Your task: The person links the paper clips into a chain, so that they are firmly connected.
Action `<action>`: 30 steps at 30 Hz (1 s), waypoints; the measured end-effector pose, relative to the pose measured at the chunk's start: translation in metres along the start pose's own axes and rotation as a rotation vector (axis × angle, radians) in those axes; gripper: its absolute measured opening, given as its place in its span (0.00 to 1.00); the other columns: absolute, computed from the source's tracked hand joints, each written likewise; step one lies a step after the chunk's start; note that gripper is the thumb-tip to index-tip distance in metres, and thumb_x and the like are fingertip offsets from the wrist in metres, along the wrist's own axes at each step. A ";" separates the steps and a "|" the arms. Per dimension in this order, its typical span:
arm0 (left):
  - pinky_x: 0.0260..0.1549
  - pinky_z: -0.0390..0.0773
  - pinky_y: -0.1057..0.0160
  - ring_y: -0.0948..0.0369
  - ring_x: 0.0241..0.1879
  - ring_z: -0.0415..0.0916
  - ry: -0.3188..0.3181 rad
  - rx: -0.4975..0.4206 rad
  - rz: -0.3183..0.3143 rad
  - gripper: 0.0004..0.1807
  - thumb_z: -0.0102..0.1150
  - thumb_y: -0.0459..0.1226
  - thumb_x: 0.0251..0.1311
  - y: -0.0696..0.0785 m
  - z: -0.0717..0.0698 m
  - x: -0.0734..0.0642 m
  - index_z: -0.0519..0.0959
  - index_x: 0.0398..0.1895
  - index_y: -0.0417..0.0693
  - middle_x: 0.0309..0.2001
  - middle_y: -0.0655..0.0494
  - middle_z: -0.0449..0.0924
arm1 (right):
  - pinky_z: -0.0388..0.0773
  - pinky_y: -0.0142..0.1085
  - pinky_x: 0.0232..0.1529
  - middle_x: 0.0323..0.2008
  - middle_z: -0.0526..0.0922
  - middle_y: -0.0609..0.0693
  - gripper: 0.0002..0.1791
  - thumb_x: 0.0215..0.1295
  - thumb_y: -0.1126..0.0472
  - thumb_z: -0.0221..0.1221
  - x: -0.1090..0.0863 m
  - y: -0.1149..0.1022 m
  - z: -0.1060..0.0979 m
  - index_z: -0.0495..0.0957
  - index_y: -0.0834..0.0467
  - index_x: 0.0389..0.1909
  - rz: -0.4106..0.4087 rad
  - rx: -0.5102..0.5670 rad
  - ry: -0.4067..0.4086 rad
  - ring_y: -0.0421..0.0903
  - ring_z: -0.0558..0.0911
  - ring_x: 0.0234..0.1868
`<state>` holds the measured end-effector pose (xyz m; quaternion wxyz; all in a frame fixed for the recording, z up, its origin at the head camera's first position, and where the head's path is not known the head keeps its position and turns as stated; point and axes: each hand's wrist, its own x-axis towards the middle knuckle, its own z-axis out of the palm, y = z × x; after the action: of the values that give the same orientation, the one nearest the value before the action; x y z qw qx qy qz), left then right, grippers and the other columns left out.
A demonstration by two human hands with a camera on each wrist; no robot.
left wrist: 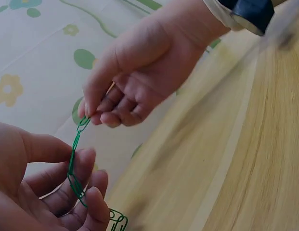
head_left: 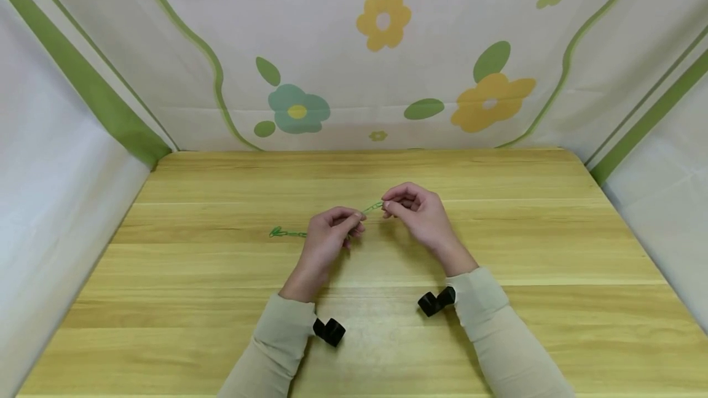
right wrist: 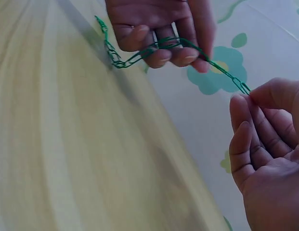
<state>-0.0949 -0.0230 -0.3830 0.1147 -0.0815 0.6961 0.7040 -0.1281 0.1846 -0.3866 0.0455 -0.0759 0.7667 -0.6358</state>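
Observation:
A chain of linked green paper clips (head_left: 373,207) stretches between both hands, above the wooden table. My left hand (head_left: 330,232) pinches it partway along between thumb and forefinger. More of the chain (right wrist: 171,43) runs across the other left fingers and trails away past the hand. At the chain's end, my right hand (head_left: 417,214) pinches a clip (left wrist: 83,123) between thumb and fingertip. The chain's tail (head_left: 287,234) shows left of the left hand, with a small bunch of clips at its tip.
The wood-grain table (head_left: 166,300) reaches back to a white cloth screen (head_left: 332,35) printed with flowers and leaves. Cloth also hangs along the left and right sides. A black wrist camera (head_left: 330,331) sits at the left cuff, another camera (head_left: 436,301) at the right.

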 end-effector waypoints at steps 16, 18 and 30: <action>0.46 0.81 0.58 0.57 0.45 0.82 -0.021 0.380 0.303 0.06 0.67 0.40 0.73 -0.003 0.007 -0.004 0.91 0.44 0.50 0.43 0.54 0.90 | 0.83 0.35 0.42 0.41 0.88 0.54 0.07 0.75 0.64 0.63 -0.006 -0.010 -0.004 0.88 0.57 0.48 0.018 -0.193 -0.134 0.51 0.85 0.41; 0.46 0.82 0.57 0.57 0.44 0.83 -0.038 0.374 0.322 0.06 0.68 0.38 0.73 -0.003 0.012 -0.004 0.91 0.43 0.49 0.42 0.53 0.90 | 0.83 0.35 0.42 0.41 0.88 0.55 0.07 0.76 0.64 0.63 -0.008 -0.011 -0.009 0.88 0.57 0.48 0.020 -0.202 -0.132 0.50 0.85 0.41; 0.39 0.86 0.62 0.55 0.42 0.86 -0.038 0.212 0.450 0.07 0.65 0.38 0.75 0.042 0.076 0.004 0.89 0.44 0.45 0.42 0.51 0.89 | 0.85 0.33 0.41 0.38 0.88 0.43 0.12 0.78 0.61 0.63 -0.038 -0.010 -0.102 0.84 0.63 0.55 0.040 -0.152 0.240 0.39 0.88 0.35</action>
<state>-0.1068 0.0526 -0.3423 -0.0238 0.1012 0.7643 0.6364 -0.1072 0.2880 -0.3585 -0.0397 0.0128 0.8139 -0.5795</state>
